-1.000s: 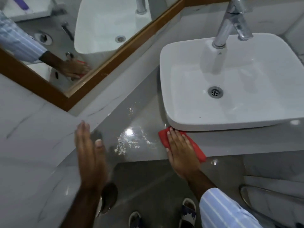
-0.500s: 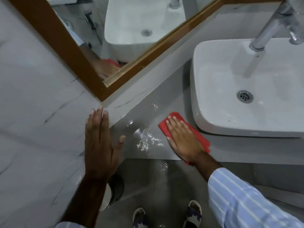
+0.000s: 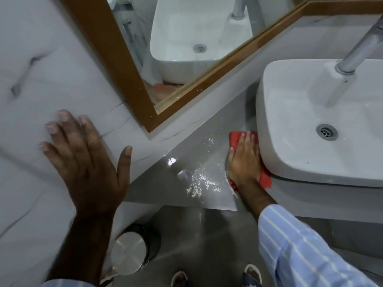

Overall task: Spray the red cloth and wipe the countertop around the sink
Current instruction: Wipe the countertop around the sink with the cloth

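1. Grey glossy table [image 3: 186, 146], centre frame, running to the lower right.
2. White sink [image 3: 290, 162] sits on it, right side.
3. Red cloth [image 3: 235, 139] lies flat on it, touching the sink's left edge.
4. White specks [image 3: 199, 183] scattered centre, near the front edge.

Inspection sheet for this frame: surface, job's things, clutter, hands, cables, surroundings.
Surface: grey countertop, glossy, with white specks left of the sink.
Job's things: red cloth flat on the countertop against the sink's base; no spray bottle seen.
Clutter: nothing seen.
Hands: right hand pressed flat on the cloth; left hand open, flat against the marble wall.
Cables: nothing seen.
Surroundings: wood-framed mirror, tap, steel bin on the floor.
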A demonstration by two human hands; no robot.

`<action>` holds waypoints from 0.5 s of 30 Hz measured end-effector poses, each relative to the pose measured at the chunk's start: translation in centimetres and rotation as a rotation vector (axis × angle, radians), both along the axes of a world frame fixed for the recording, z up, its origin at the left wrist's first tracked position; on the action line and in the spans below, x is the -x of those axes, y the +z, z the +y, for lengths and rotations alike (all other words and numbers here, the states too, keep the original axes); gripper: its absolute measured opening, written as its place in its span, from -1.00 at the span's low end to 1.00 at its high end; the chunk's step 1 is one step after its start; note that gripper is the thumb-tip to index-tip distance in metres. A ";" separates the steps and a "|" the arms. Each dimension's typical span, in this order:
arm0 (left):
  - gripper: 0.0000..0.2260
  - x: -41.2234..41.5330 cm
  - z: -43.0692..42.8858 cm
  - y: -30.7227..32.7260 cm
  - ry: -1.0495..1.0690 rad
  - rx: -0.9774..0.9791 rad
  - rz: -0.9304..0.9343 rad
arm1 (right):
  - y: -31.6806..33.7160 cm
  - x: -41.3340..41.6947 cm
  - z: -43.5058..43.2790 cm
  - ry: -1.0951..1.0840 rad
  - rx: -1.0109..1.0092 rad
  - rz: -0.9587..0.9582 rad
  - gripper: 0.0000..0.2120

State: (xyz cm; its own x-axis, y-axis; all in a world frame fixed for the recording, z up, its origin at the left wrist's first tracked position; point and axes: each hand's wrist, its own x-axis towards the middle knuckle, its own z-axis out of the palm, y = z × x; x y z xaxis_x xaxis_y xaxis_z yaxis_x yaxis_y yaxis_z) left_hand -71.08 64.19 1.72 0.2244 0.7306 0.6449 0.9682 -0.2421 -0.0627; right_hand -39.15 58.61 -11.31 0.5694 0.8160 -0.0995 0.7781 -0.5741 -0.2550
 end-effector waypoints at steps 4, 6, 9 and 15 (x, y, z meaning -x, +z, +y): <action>-0.20 0.0 0.4 -0.3 0.008 -0.046 0.030 | -0.1 1.7 4.3 0.288 0.032 -0.040 -0.37; -0.19 -0.4 0.4 -0.2 0.022 -0.057 0.031 | -0.3 3.7 2.1 0.586 0.038 -0.094 -0.37; -0.19 -0.6 0.3 0.0 0.025 -0.058 0.025 | -0.6 3.4 -4.6 0.841 0.022 -0.113 -0.39; -0.21 -0.2 0.5 -0.2 0.023 -0.073 0.036 | 0.0 0.3 -2.1 0.023 0.010 -0.080 -0.40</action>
